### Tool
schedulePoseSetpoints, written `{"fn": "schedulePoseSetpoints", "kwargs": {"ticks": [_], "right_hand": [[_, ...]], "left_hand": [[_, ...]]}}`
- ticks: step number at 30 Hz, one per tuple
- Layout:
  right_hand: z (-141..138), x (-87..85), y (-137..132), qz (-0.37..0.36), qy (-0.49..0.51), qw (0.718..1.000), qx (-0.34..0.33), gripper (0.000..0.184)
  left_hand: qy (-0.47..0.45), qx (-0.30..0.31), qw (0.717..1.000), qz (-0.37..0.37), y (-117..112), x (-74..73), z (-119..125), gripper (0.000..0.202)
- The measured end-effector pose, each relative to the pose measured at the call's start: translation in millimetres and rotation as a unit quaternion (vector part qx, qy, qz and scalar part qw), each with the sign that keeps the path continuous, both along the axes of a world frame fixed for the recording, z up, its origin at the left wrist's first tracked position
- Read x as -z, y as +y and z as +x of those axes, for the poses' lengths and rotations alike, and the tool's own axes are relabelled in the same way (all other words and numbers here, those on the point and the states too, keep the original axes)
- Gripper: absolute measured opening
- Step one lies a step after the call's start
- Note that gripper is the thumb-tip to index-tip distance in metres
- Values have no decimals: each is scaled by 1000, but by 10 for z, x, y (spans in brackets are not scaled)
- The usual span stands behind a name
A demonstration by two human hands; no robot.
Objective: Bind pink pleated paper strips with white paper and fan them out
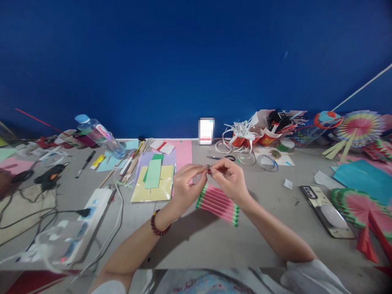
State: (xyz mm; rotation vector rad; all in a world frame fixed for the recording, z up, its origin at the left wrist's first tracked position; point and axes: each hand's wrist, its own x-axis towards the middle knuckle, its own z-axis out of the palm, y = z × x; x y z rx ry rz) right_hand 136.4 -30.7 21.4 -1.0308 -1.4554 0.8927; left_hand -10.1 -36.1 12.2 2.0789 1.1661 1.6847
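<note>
My left hand point(187, 183) and my right hand point(230, 178) meet above the grey table, fingertips pinched together on a tiny grey thing point(208, 166) that I cannot name. A dark red bead bracelet point(158, 224) circles my left wrist. Under both hands lies a pleated pink paper piece with green ends point(218, 203), flat on the table and touched by neither hand as far as I can see.
Yellow, green and lilac paper sheets point(153, 183) lie left of my hands. A white power strip point(88, 216) with cables, a glue gun point(50, 177) and a lying water bottle point(99, 134) are at left. A phone point(327, 210), paper fans point(359, 206), scissors point(222, 157) and red cups point(266, 136) are at right.
</note>
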Motion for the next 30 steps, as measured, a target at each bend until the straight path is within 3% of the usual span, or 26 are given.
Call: {"fn": "schedulePoseSetpoints", "kwargs": {"ticks": [7, 10, 13, 17, 22, 30], "right_hand": [[11, 19, 21, 35, -12, 999, 16, 8], [16, 5, 38, 135, -96, 984, 61, 8], [15, 18, 63, 271, -173, 943, 89, 19], [15, 95, 102, 355, -200, 909, 88, 34], [32, 171, 112, 394, -210, 892, 75, 47], [43, 165, 101, 406, -211, 886, 69, 45]], "left_hand": [[-47, 12, 995, -85, 35, -44, -33, 9], [-51, 4, 995, -86, 40, -55, -41, 9], [-52, 3, 995, -85, 27, -65, -38, 9], [-63, 7, 993, -97, 3, -103, -31, 9], [-87, 34, 986, -135, -6, -144, -42, 9], [-167, 75, 958, -223, 17, -133, -56, 11]]}}
